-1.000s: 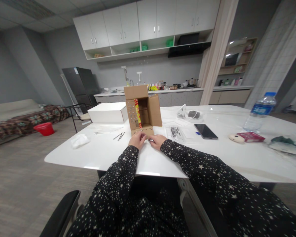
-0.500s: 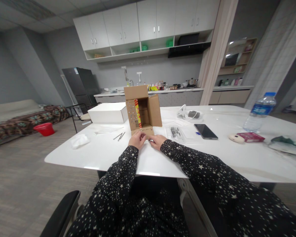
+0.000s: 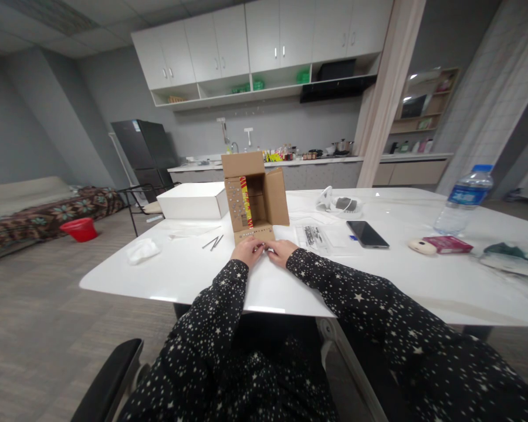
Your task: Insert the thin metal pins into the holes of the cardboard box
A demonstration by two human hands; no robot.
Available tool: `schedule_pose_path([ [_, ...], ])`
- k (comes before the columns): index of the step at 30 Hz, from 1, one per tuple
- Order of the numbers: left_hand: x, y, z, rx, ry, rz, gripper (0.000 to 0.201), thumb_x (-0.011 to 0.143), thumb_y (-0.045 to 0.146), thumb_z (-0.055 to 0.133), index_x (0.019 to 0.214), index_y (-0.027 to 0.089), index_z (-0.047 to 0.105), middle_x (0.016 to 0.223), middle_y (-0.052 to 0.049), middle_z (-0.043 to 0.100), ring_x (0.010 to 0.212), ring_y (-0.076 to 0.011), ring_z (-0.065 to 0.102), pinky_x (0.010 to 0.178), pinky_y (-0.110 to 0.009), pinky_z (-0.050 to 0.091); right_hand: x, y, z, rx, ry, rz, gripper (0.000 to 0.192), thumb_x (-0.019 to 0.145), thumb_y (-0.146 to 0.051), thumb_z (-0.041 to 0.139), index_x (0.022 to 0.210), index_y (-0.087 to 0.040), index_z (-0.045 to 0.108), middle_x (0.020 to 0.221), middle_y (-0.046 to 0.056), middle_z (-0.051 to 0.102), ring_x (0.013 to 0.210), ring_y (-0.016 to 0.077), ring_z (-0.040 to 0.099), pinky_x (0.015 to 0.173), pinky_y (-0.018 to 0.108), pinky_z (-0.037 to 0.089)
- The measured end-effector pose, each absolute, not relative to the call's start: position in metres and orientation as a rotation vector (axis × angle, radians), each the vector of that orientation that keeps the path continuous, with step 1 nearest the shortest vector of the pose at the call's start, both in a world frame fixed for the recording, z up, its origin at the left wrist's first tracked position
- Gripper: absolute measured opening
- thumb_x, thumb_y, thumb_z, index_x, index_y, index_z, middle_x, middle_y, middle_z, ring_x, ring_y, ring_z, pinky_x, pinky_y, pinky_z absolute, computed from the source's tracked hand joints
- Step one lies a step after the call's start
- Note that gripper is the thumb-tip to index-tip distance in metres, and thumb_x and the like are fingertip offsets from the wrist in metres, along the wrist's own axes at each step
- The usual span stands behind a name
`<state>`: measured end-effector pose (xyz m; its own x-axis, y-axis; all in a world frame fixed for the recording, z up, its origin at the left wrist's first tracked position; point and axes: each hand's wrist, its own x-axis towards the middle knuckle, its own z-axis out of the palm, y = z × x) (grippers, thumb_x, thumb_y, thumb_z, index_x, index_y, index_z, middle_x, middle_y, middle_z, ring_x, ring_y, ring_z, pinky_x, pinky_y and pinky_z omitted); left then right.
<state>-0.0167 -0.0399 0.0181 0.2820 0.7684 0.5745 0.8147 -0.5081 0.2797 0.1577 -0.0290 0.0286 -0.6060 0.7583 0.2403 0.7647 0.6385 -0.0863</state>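
Observation:
A brown cardboard box [image 3: 251, 193] lies on its side on the white table [image 3: 193, 275] with its flaps spread and its opening facing me. Inside it stands a red and yellow strip beside a card dotted with small parts. My left hand [image 3: 246, 251] and my right hand [image 3: 282, 252] rest on the table just in front of the box's lower flap [image 3: 251, 233]. Their fingertips meet in a pinch over a tiny pale item, too small to identify. Both sleeves are black with white stars.
Beside the box lie a white flat box [image 3: 192, 200], tweezers [image 3: 213, 241], a crumpled tissue [image 3: 141, 250] and a clear bag of small parts [image 3: 313, 235]. To the right are a black phone [image 3: 366, 233], a water bottle [image 3: 463, 199] and a pink packet [image 3: 447, 244]. A chair armrest [image 3: 110, 375] is at lower left.
Both hands have drawn slightly back from the lower flap toward me, and the fingertips have closed together. The box has not moved.

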Motion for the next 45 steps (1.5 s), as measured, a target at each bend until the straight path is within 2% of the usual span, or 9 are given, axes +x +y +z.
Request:
schedule_pose_path([
  [8, -0.0179, -0.0376, 0.0165, -2.386, -1.610, -0.915, 0.023, 0.085, 0.031, 0.050, 0.092, 0.019, 0.068, 0.089, -0.006, 0.065, 0.074, -0.0160, 0.060, 0.075, -0.029, 0.048, 0.1577, -0.0267, 0.0262, -1.201, -2.606, -0.024, 0.036, 0.088, -0.027, 0.042, 0.121, -0.025, 0.056, 0.105, 0.004, 0.068, 0.092, 0.0182, 0.062, 0.080, 0.027, 0.042],
  [19, -0.0148, -0.0426, 0.0201, -2.380, -1.673, -0.896, 0.019, 0.084, 0.030, 0.052, 0.089, 0.021, 0.068, 0.085, -0.005, 0.068, 0.070, -0.0168, 0.062, 0.068, -0.027, 0.048, 0.1576, -0.0288, 0.0283, -1.233, -2.602, -0.025, 0.033, 0.089, -0.028, 0.042, 0.116, -0.025, 0.059, 0.105, 0.005, 0.068, 0.092, 0.0191, 0.063, 0.079, 0.028, 0.042],
  [31, -0.0140, -0.0439, 0.0217, -2.367, -1.664, -0.851, 0.020, 0.086, 0.029, 0.050, 0.091, 0.021, 0.067, 0.086, -0.006, 0.069, 0.074, -0.0182, 0.063, 0.070, -0.028, 0.048, 0.1575, -0.0292, 0.0286, -1.223, -2.595, -0.022, 0.032, 0.088, -0.027, 0.042, 0.115, -0.024, 0.059, 0.103, 0.004, 0.069, 0.091, 0.0192, 0.063, 0.078, 0.027, 0.042],
  [36, -0.0144, -0.0405, 0.0209, -2.356, -1.595, -0.893, 0.020, 0.086, 0.027, 0.050, 0.095, 0.021, 0.067, 0.090, -0.006, 0.069, 0.079, -0.0168, 0.062, 0.078, -0.029, 0.049, 0.1571, -0.0296, 0.0291, -1.220, -2.599, -0.043, 0.031, 0.088, -0.027, 0.043, 0.114, -0.024, 0.059, 0.101, 0.005, 0.069, 0.089, 0.0196, 0.063, 0.075, 0.027, 0.042],
  [40, -0.0150, -0.0368, 0.0197, -2.264, -1.612, -0.908, 0.021, 0.086, 0.023, 0.050, 0.098, 0.021, 0.066, 0.100, -0.007, 0.069, 0.092, -0.0195, 0.062, 0.085, -0.032, 0.048, 0.1566, -0.0306, 0.0307, -1.253, -2.615, -0.056, 0.029, 0.089, -0.028, 0.043, 0.113, -0.023, 0.059, 0.100, 0.006, 0.069, 0.088, 0.0198, 0.063, 0.075, 0.027, 0.041],
  [45, -0.0150, -0.0353, 0.0181, -2.240, -1.629, -0.910, 0.022, 0.087, 0.024, 0.048, 0.098, 0.021, 0.066, 0.101, -0.008, 0.069, 0.096, -0.0219, 0.062, 0.087, -0.035, 0.046, 0.1567, -0.0310, 0.0312, -1.246, -2.605, -0.057, 0.028, 0.089, -0.028, 0.043, 0.111, -0.023, 0.060, 0.098, 0.006, 0.069, 0.088, 0.0193, 0.063, 0.075, 0.026, 0.041],
])
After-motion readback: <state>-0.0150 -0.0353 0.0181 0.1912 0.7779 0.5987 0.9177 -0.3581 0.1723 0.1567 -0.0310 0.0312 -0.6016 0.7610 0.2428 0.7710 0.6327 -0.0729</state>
